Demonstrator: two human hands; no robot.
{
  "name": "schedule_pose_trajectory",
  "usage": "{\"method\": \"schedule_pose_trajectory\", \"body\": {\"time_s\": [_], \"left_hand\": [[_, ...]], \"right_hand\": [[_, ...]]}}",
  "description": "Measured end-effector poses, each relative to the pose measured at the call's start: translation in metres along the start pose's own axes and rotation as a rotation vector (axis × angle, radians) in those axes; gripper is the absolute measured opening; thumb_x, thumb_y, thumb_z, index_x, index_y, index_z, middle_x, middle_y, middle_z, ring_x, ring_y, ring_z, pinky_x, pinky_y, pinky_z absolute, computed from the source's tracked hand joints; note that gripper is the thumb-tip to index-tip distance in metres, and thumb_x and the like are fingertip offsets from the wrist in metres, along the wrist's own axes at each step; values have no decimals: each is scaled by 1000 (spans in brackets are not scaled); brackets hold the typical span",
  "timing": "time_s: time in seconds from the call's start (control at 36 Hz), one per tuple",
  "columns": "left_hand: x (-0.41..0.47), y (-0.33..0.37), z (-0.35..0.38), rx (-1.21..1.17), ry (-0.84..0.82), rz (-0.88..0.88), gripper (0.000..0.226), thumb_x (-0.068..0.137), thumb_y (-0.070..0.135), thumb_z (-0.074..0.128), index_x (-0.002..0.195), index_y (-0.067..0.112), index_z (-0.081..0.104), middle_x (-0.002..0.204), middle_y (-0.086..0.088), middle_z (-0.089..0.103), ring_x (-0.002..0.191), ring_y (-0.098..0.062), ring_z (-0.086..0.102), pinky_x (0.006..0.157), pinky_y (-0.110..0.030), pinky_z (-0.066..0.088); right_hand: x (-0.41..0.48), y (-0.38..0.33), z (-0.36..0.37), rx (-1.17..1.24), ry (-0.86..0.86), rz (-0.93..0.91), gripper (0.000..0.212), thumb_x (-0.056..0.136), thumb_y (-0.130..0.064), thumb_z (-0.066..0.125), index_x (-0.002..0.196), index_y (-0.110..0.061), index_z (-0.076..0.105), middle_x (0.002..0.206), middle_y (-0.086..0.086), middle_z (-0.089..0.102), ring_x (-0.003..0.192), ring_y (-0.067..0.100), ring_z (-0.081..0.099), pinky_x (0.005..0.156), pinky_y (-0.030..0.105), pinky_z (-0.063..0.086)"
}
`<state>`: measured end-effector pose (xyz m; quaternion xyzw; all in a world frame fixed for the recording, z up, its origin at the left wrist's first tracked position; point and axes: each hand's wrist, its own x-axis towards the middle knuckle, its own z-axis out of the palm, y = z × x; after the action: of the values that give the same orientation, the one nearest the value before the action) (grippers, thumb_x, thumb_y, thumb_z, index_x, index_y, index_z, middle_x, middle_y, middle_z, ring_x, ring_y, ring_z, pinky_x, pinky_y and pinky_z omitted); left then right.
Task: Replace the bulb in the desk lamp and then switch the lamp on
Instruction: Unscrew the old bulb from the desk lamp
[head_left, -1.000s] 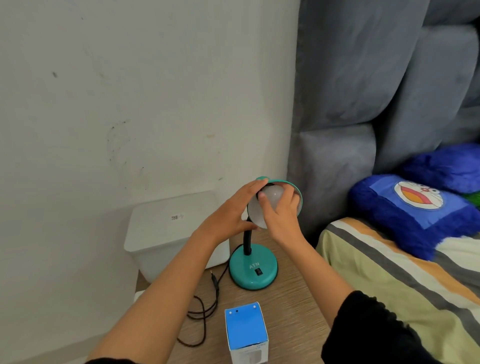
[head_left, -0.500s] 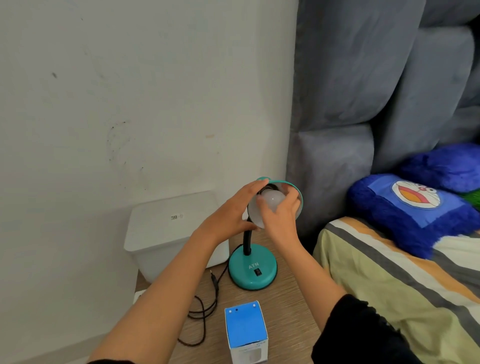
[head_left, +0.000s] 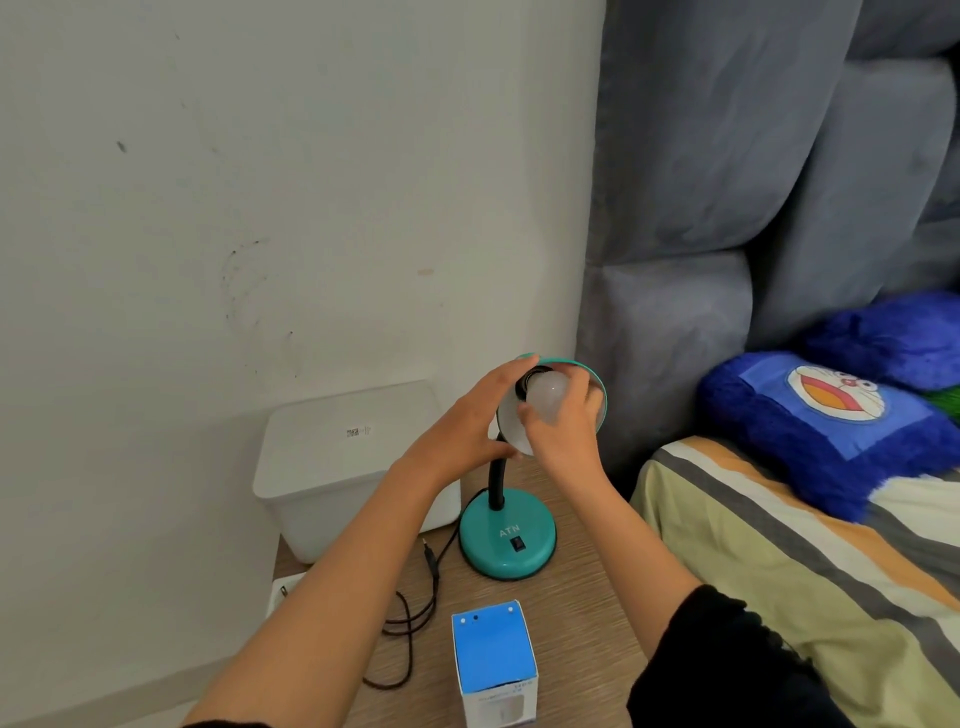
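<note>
A teal desk lamp stands on the wooden bedside table, its round base (head_left: 506, 538) carrying a black rocker switch (head_left: 517, 543). A black gooseneck rises to the teal shade (head_left: 597, 387), which is tilted towards me. My left hand (head_left: 467, 421) grips the shade's left rim from behind. My right hand (head_left: 563, 428) is closed around a frosted white bulb (head_left: 548, 395) that sits at the black socket inside the shade. The lamp is unlit. A blue and white bulb box (head_left: 493, 667) stands upright on the table in front of the base.
A white lidded plastic bin (head_left: 332, 457) stands against the wall, left of the lamp. The lamp's dark cord (head_left: 410, 623) loops over the table (head_left: 587, 603), its plug lying loose. A bed with a striped sheet (head_left: 779, 545) and blue cushions borders the right side.
My right hand has shifted its fingers around the bulb, turning at the socket. More of the bulb's dome now shows. My left hand keeps its hold on the shade.
</note>
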<state>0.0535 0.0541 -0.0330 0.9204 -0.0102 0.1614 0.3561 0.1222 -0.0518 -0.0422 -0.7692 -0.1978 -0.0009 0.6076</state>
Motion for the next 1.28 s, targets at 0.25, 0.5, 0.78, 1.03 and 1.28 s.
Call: {"method": "schedule_pose_trajectory", "body": {"time_s": [0.25,0.5,0.78,1.03,1.28], "left_hand": [[-1,0,0,-15,11,-6,99,73,2,74,140,46,17,140,23,28,132,3,29,111,-22,31],[0,1,-1,-17,5,0,97,73,4,75,140,44,17,141,21,28,133,2,28,113,-25,30],[0,0,-1,-28,13,-2,97,73,5,76,141,43,18,146,16,28,135,1,28,114,-30,31],[0,-4,0,-34,7,11,99,72,3,76,140,45,18,143,22,28,134,6,27,113,-23,29],[0,-5,-1,-37,14,-1,98,72,4,76,137,49,18,136,37,25,131,14,25,111,-14,27]], "right_hand": [[-2,-2,1,-15,-33,-32,54,85,-18,61,131,-17,32,135,11,30,126,31,33,102,38,36],[-2,2,-1,-30,-8,-29,61,80,-13,65,131,-17,32,136,11,29,125,31,32,102,37,33],[-4,3,4,-61,-9,-130,61,80,-13,66,131,-12,33,133,11,32,126,27,32,109,42,32],[-3,1,3,-39,27,-74,60,75,-12,70,125,-14,37,128,8,37,120,26,39,103,42,39],[-6,1,5,-15,-35,-55,57,81,-13,65,129,-14,34,129,11,31,116,25,38,103,37,40]]}}
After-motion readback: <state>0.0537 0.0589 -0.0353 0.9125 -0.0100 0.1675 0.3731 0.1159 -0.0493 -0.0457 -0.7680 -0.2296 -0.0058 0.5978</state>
